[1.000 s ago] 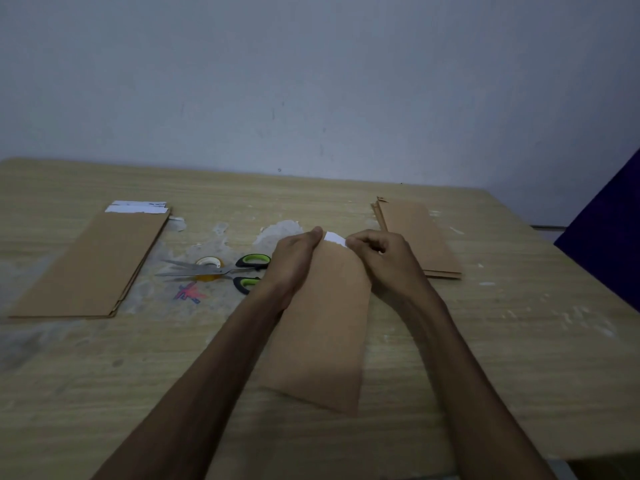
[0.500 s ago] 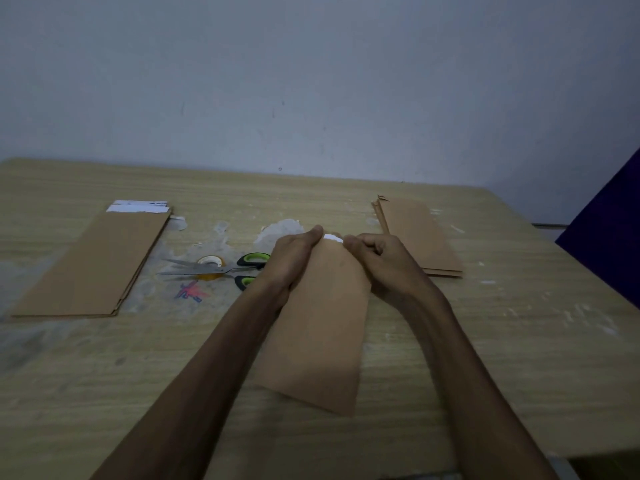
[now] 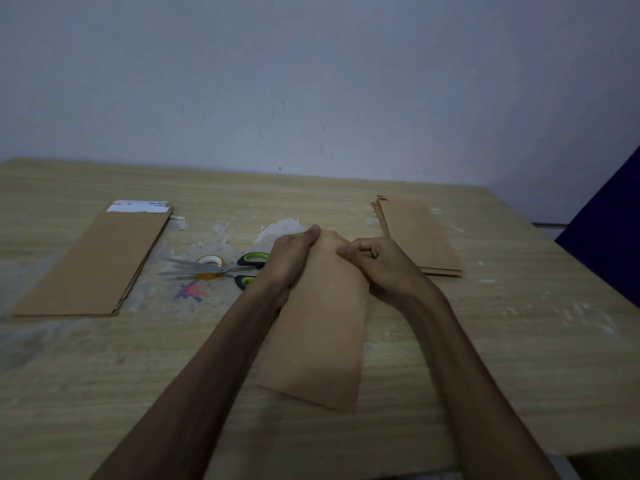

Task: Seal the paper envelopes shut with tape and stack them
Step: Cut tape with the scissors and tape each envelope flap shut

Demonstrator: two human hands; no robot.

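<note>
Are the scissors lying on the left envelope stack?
No, the scissors lie on the bare table, right of the left envelope stack, across a tape roll.

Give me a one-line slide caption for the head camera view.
Both hands, left hand and right hand, pinch the far end of a brown envelope on the table, between two envelope stacks.

- The left hand (image 3: 289,259) and right hand (image 3: 379,268) are seen bare: no gloves, rings or watch are worn.
- Both forearms are uncovered up to the frame's lower edge; no sleeve is seen.
</note>
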